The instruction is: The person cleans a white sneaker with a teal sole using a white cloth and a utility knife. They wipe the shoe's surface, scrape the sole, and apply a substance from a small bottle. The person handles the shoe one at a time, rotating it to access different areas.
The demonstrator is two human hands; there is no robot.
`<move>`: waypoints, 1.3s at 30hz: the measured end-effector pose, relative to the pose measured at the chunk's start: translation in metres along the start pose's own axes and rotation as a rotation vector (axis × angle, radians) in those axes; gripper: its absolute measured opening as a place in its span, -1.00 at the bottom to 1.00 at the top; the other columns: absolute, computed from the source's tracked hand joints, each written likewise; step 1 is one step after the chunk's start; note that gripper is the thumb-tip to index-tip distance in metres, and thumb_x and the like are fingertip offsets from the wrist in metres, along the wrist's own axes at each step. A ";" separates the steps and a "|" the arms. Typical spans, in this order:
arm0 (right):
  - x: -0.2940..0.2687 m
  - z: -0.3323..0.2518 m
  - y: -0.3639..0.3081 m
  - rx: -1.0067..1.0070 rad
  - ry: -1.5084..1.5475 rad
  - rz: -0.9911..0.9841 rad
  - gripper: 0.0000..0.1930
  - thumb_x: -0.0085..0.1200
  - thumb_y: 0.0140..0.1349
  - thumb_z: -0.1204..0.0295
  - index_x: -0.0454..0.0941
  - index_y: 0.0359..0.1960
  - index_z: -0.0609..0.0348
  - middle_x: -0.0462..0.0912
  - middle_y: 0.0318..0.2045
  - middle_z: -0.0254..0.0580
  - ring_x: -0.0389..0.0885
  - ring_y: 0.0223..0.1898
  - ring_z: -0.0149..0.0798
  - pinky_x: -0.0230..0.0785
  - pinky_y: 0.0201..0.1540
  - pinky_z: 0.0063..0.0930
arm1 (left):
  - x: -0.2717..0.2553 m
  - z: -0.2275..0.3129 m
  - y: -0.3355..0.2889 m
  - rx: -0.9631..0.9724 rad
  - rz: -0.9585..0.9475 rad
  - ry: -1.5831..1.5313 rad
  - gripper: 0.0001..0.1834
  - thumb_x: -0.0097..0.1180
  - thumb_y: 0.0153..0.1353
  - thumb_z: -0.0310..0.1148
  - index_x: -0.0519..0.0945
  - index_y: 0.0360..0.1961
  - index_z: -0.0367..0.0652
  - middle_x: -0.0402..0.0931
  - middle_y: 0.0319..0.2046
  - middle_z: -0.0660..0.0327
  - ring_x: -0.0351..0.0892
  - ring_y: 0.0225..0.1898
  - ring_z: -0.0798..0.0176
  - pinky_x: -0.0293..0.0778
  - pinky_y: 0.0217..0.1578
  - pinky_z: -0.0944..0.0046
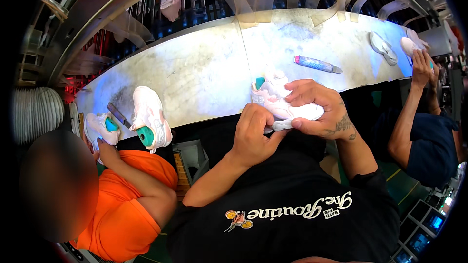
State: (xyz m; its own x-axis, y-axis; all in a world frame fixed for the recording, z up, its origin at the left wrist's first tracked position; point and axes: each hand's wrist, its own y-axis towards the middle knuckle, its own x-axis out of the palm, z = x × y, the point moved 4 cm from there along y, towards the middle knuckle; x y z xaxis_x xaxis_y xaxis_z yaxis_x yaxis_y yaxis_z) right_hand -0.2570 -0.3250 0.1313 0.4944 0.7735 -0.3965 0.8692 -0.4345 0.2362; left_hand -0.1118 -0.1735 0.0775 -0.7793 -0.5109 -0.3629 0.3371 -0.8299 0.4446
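I hold a white and pale pink sneaker [274,98] in front of my chest, at the near edge of the worktable. A block of teal [260,82] shows inside its opening, at the far left end. My right hand [321,109] is wrapped around the toe end, thumb on the near side and fingers on the far side. Closed in a pinch, my left hand [253,130] grips the shoe's near left edge by a greyish-white strip of the sole. The fingertips there are partly hidden. Beyond my right hand lies a blue tube-shaped tool [316,64] with a pink end and grey tip.
Another sneaker [147,112] with a teal insert stands left on the worktable [204,78], beside a dark-handled tool [118,114]. An orange-shirted person [131,199] at left handles a shoe. At right, a person's hands [422,65] hold another, near a grey sole [383,47]. Translucent strips hang behind.
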 end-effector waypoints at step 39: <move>-0.006 0.005 -0.004 -0.010 0.020 -0.093 -0.56 0.61 0.05 0.40 0.71 -0.05 0.21 0.75 0.10 -0.01 0.66 0.30 0.12 0.50 0.35 -0.07 | -0.002 -0.012 0.022 0.122 -0.104 0.087 -0.50 0.63 -0.11 -0.53 0.48 -0.27 -0.13 0.48 -0.32 0.12 0.50 -0.32 -0.01 0.44 -0.34 0.10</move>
State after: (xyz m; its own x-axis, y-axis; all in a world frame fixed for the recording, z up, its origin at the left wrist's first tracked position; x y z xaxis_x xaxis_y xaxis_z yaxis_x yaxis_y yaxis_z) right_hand -0.2633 -0.3299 0.1282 0.4108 0.8197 -0.3991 0.9113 -0.3553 0.2083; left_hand -0.0968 -0.1934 0.0779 -0.7560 -0.4459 -0.4793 0.1866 -0.8486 0.4950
